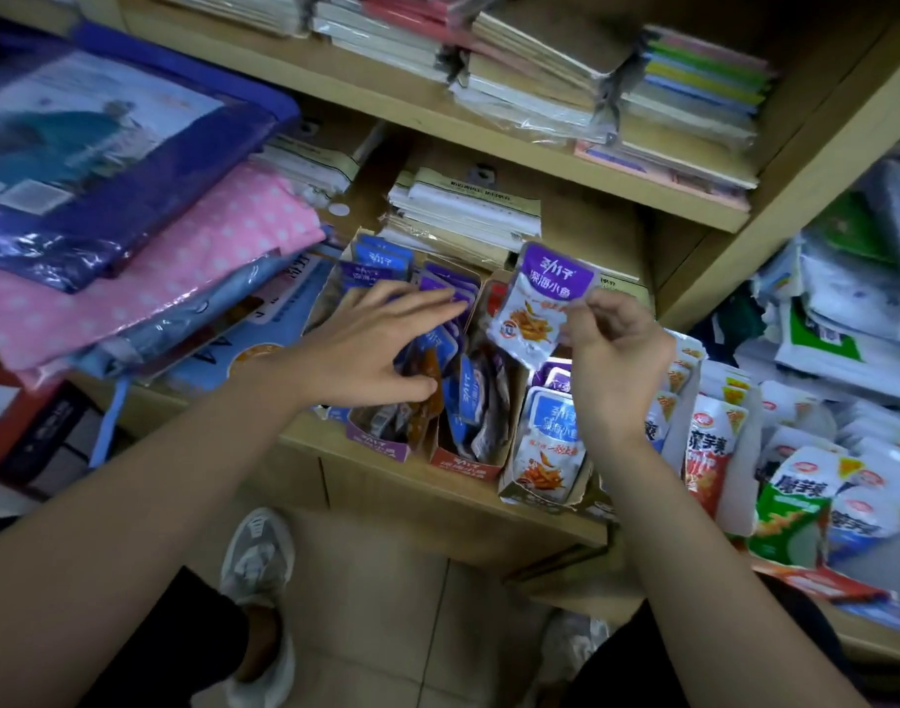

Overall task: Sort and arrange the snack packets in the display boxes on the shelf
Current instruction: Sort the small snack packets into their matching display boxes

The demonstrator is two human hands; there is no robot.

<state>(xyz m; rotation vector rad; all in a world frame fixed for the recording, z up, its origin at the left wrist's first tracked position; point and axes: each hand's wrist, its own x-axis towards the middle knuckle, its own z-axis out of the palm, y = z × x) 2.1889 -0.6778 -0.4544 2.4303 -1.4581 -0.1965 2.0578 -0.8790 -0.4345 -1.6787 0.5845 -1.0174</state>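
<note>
Snack packets [468, 401] stand crammed in three display boxes mid-frame. The shelf [437, 503] under them ends just past the box fronts, so a forward shove could tip the right box [539, 495] off the lip. Stacked papers [463, 212] block the back and wrapped bedding [182, 258] crowds the left, so your free room is straight up. Your left hand [381, 339] lies spread, fingers straight, over the left box [373, 444]. Your right hand [616, 360] only pinches the purple packet [539, 304] by its edge above the boxes, and the slick film may slip.
</note>
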